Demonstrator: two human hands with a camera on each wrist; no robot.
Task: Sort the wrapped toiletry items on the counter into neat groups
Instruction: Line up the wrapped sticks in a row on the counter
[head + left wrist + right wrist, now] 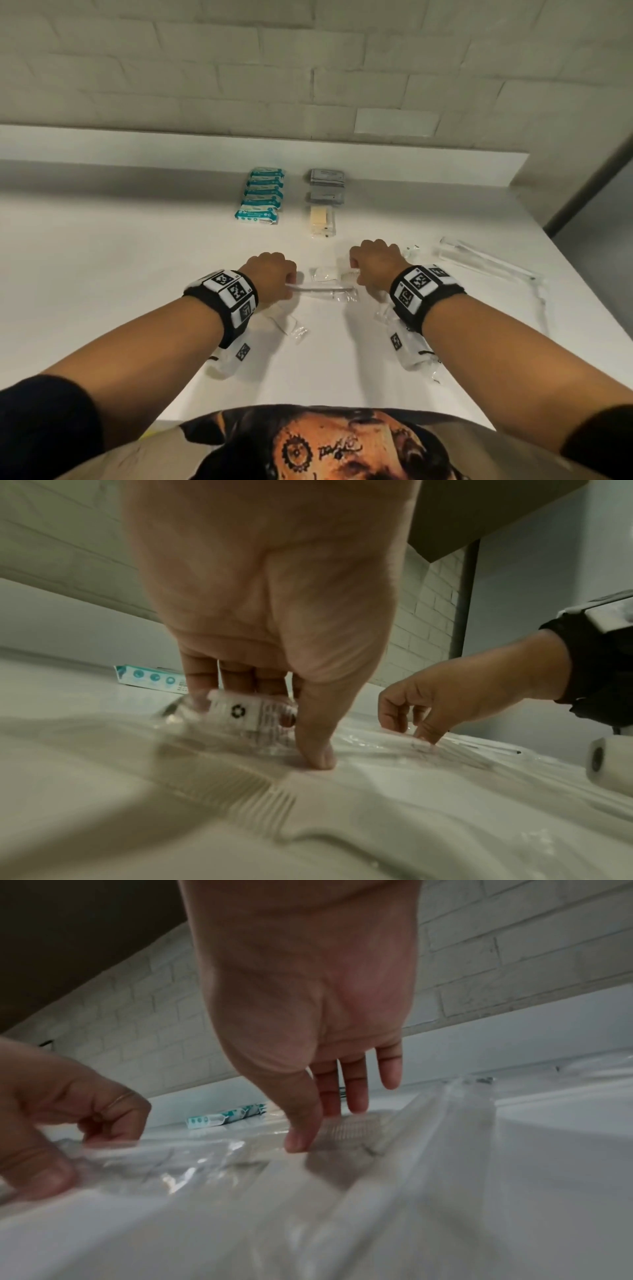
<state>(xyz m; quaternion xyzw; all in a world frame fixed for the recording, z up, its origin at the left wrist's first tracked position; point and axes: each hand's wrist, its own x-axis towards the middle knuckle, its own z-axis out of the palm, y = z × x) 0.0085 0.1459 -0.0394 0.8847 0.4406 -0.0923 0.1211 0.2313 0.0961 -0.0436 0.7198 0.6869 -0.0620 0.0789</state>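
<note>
A long clear-wrapped packet (322, 290) lies across the white counter (137, 274) between my hands. My left hand (291, 279) pinches its left end, thumb in front and fingers curled behind a white label with a recycling mark (240, 710). My right hand (356, 277) pinches the right end between thumb and forefinger (303, 1139), the other fingers hanging loose. A wrapped comb (349, 274) lies just behind. Further back sit a column of teal packets (262, 195), grey sachets (327, 181) and a cream packet (322, 219).
More clear-wrapped items lie under my left wrist (286, 323) and under my right wrist (416, 356). A long clear packet (486, 262) lies at the right, near the counter's right edge. A raised ledge (137, 144) and brick wall close off the back.
</note>
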